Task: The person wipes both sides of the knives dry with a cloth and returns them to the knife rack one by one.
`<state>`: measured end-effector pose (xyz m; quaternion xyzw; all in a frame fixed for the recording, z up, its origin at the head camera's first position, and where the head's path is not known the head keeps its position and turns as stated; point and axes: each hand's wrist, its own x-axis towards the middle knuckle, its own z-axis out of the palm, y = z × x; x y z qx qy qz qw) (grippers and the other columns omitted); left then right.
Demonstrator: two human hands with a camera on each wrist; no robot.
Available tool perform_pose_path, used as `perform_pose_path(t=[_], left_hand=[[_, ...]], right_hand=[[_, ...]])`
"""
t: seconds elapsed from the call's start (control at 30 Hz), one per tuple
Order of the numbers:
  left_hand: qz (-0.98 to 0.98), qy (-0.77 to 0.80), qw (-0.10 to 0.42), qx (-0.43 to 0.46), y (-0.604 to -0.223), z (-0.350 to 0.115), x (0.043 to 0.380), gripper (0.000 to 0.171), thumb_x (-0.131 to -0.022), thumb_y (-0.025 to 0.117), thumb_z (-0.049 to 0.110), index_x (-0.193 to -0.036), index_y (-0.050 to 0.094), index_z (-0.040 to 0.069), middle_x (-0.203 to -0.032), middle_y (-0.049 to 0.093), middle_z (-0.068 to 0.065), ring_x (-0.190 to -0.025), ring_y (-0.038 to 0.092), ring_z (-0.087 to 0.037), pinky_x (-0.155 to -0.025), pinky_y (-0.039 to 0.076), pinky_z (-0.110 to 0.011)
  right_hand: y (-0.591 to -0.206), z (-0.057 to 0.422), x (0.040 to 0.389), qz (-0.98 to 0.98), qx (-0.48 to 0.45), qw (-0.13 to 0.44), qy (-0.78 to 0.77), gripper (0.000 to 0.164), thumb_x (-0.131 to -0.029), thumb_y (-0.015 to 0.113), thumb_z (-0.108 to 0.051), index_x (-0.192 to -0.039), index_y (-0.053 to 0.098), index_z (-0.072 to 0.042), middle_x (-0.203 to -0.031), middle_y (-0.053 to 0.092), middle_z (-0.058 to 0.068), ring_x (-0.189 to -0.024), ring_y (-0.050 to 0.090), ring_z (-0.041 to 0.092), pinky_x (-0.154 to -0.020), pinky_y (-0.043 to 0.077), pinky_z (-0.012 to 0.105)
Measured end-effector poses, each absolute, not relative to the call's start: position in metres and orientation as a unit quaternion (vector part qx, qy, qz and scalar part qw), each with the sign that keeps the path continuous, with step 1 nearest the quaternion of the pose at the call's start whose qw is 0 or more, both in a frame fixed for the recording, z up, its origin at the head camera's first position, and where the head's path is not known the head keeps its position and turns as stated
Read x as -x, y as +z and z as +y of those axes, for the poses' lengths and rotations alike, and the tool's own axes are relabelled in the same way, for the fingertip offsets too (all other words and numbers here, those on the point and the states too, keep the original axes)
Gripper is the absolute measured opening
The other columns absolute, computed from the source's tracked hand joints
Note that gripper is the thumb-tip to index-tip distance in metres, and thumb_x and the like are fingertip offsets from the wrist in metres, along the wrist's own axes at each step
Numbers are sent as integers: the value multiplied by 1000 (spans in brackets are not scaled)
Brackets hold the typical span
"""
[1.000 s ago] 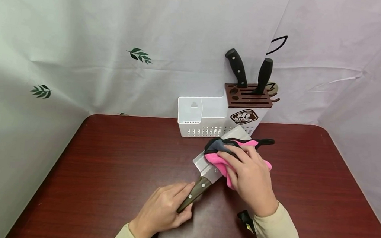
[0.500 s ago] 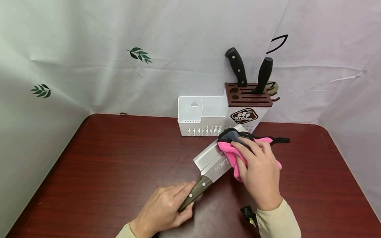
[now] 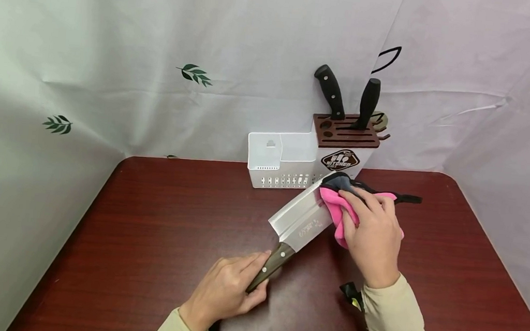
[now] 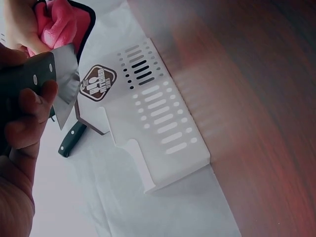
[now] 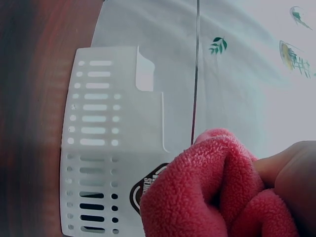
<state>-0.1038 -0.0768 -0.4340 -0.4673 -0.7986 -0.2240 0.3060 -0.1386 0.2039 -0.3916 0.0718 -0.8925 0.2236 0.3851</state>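
My left hand (image 3: 228, 287) grips the dark green riveted handle (image 3: 272, 262) of a cleaver, its broad steel blade (image 3: 302, 215) angled up and to the right above the table. My right hand (image 3: 374, 234) holds a bunched pink cloth (image 3: 336, 205) with a grey-blue back and black trim round the far end of the blade, hiding the tip. In the left wrist view the fingers wrap the handle, and part of the blade (image 4: 66, 81) shows beyond them. Plush pink cloth (image 5: 197, 192) fills the front of the right wrist view, with the blade seen edge-on as a thin line.
Behind the blade stands a white perforated rack (image 3: 283, 174) with a brown slotted knife-block top (image 3: 346, 138). Two black-handled tools (image 3: 330, 92) stick up from its slots. The dark red-brown table (image 3: 157, 230) is bordered by pale fabric walls (image 3: 129, 45).
My right hand has slid the cloth up and right along the blade towards its far end, uncovering more steel and its markings. The left hand and handle have stayed nearly in place.
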Motion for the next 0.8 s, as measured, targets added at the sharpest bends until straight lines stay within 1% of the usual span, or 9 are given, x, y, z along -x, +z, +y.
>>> perform_pose_path(t=[0.33, 0.53, 0.67, 0.8], left_hand=[[-803, -241, 307, 451, -433, -78, 105, 40, -96, 48, 22, -116, 67, -7, -96, 73, -9, -75, 72, -17, -63, 57, -26], [-807, -254, 306, 436, -433, -81, 107, 40, -94, 48, 20, -115, 67, -8, -99, 73, -9, -77, 72, -17, -64, 58, -27], [-810, -263, 304, 427, -432, -83, 108, 39, -91, 51, 18, -116, 67, -8, -101, 73, -10, -77, 73, -18, -64, 58, -28], [-811, -280, 295, 420, -430, -85, 108, 39, -86, 57, 14, -117, 67, -8, -103, 74, -11, -80, 73, -19, -67, 58, -28]], right_hand=[[-391, 208, 138, -898, -52, 376, 222, 31, -86, 74, -6, -116, 77, -13, -121, 70, 8, -100, 54, 36, -68, 51, 51], [-391, 208, 137, -901, -53, 369, 221, 28, -86, 75, -9, -114, 78, -14, -120, 71, 9, -99, 55, 35, -64, 52, 51], [-391, 207, 136, -900, -55, 368, 225, 27, -86, 75, -11, -113, 78, -14, -118, 71, 8, -99, 55, 34, -62, 52, 52], [-389, 208, 136, -891, -63, 382, 239, 26, -86, 73, -9, -112, 78, -12, -117, 71, 10, -98, 55, 35, -66, 51, 51]])
